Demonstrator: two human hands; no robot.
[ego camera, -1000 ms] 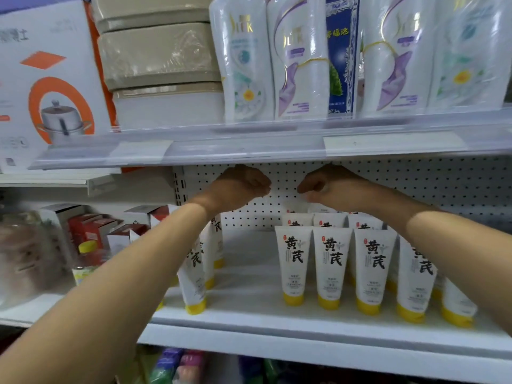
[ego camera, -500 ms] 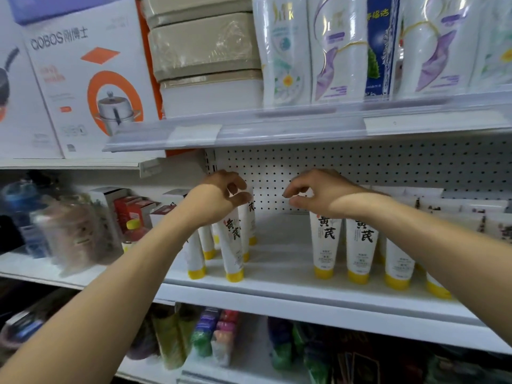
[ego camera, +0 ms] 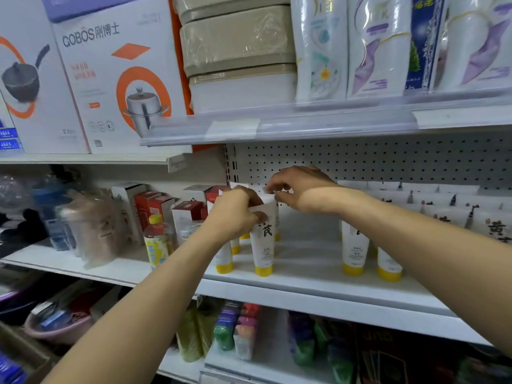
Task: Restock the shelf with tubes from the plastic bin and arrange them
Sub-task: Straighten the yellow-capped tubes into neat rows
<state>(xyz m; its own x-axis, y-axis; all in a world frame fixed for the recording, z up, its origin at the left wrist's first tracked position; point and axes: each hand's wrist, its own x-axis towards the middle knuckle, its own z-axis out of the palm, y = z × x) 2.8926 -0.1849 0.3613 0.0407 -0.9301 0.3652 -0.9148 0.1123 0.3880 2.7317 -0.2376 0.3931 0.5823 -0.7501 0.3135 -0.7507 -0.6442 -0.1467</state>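
Upright tubes (ego camera: pixel 262 252) on shelf (ego camera: pixel 304 263), boxes (ego camera: pixel 155 207) left of them, pegboard (ego camera: pixel 388 162) behind

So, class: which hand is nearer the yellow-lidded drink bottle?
Left. The left hand grips a tube just right of the bottle; the right hand pinches the tube's top, further right.

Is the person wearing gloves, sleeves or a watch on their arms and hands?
No. The left hand and right hand are bare, with no gloves and no rings that show. The left arm and right arm are bare too: no sleeve comes into view, and neither wrist has a watch or bracelet.
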